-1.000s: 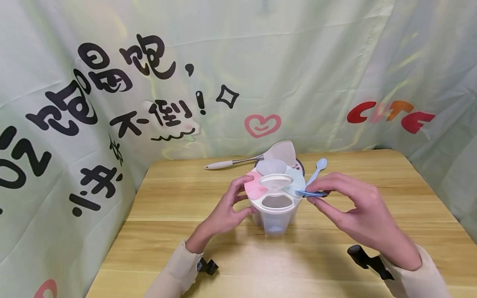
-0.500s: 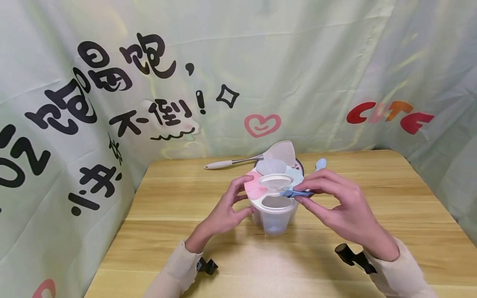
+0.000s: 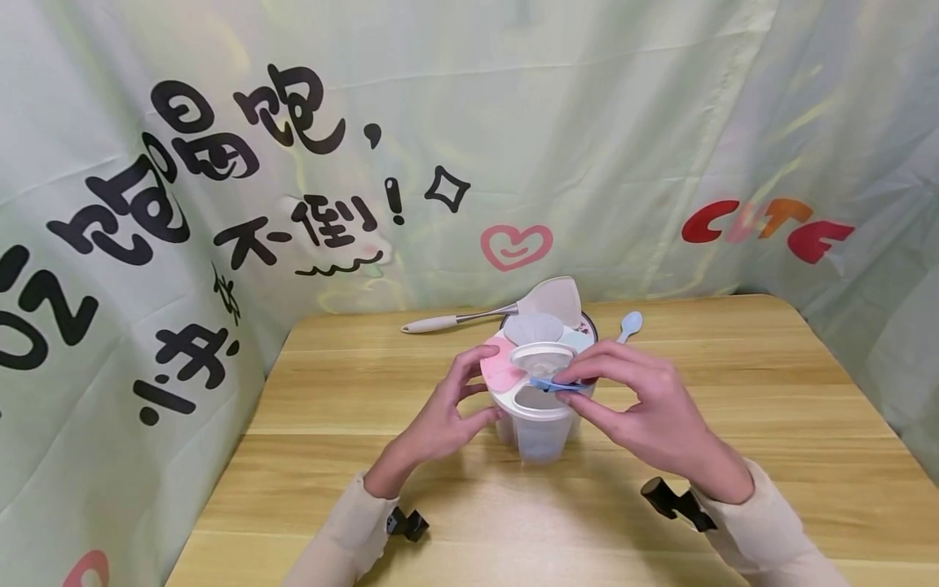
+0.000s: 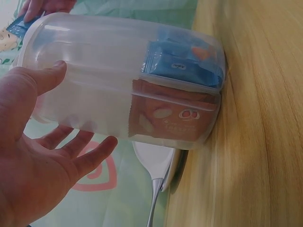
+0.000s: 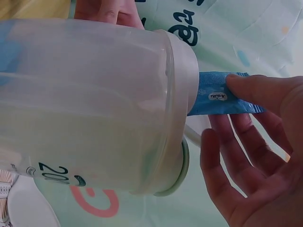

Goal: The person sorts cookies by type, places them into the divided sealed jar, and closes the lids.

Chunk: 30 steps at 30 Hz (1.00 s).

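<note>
A clear plastic storage box (image 3: 543, 439) with compartments stands upright on the table. Pink, lilac and pale-blue flaps cover parts of its round white lid, and the front flap (image 3: 541, 359) is tipped up over an opening. My left hand (image 3: 443, 416) holds the box at its left side, fingers and thumb spread around the wall near the lid. Between thumb and fingertips, my right hand (image 3: 649, 408) pinches a small blue snack packet (image 5: 215, 97), which lies flat over the front opening. Through the wall, another blue packet (image 4: 182, 64) and a brown packet (image 4: 173, 116) show at the bottom.
Behind the box, a spatula (image 3: 433, 324) with a pale handle lies across the back of the table, over a dark-rimmed dish (image 3: 590, 328). A light-blue spoon (image 3: 631, 323) is at the back right. A printed curtain (image 3: 601, 163) hangs behind the table.
My right hand has moved left with the blue packet, from the lid's right edge to over the front opening. My left hand and the box have stayed put.
</note>
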Tool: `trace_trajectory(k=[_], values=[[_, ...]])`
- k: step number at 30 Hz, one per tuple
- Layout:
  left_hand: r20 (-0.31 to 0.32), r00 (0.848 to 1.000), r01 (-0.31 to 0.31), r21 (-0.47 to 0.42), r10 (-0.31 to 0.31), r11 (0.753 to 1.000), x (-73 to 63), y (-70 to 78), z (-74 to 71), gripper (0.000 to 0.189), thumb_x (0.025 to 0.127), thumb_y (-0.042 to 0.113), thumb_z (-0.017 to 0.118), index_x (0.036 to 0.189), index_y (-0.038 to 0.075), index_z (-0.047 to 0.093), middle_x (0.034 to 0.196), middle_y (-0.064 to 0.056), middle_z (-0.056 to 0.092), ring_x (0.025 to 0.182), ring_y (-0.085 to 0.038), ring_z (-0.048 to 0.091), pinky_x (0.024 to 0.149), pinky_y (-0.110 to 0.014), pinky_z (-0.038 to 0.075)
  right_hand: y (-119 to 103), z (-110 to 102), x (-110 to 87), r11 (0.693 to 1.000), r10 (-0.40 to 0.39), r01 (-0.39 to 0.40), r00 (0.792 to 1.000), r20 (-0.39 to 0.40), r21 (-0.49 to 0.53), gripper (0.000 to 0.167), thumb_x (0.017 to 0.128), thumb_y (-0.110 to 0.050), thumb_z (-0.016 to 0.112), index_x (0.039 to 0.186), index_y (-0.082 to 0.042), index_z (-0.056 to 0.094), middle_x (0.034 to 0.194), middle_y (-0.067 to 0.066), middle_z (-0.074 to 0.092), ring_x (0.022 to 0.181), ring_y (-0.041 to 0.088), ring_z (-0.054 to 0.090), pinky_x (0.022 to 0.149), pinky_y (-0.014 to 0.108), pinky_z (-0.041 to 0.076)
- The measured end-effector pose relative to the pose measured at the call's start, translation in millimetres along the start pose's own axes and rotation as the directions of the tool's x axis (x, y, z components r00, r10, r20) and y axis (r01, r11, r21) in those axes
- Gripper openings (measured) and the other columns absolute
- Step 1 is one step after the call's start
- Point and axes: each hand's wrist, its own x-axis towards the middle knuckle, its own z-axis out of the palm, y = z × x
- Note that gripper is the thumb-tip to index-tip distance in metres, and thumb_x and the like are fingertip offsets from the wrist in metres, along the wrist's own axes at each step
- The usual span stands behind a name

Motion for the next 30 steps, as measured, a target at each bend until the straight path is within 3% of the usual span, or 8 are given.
trace_trajectory(k=[18,30], values=[[0.010,1.000,0.000,0.001,0.000,1.000,-0.6,-0.2,0.0,0.082,0.095,-0.006,0.078,0.161,0.015,0.036,0.171,-0.010,0.041,0.148,-0.036,0.055,0.117,-0.046,0.059,0.2,6.3,-1.4,0.999,0.051,-0.049,0.995,0.080,-0.024,0.040,0.077,0.006,0.094,0.107,-0.017,0.081,0.100,-0.006,0.079,0.087,0.002,0.067,0.077,0.014,0.058],[-0.004,1.000,-0.021,0.005,0.021,1.000,0.1,0.0,-0.2,0.082,0.093,-0.009,0.079,0.160,0.012,0.037,0.169,-0.012,0.043,0.145,-0.037,0.057,0.115,-0.048,0.060,0.1,5.7,-3.7,0.999,0.047,-0.045,0.995,0.090,-0.022,0.038,0.077,0.007,0.093,0.101,-0.020,0.079,0.099,-0.008,0.078,0.088,0.006,0.069,0.079,0.014,0.058]])
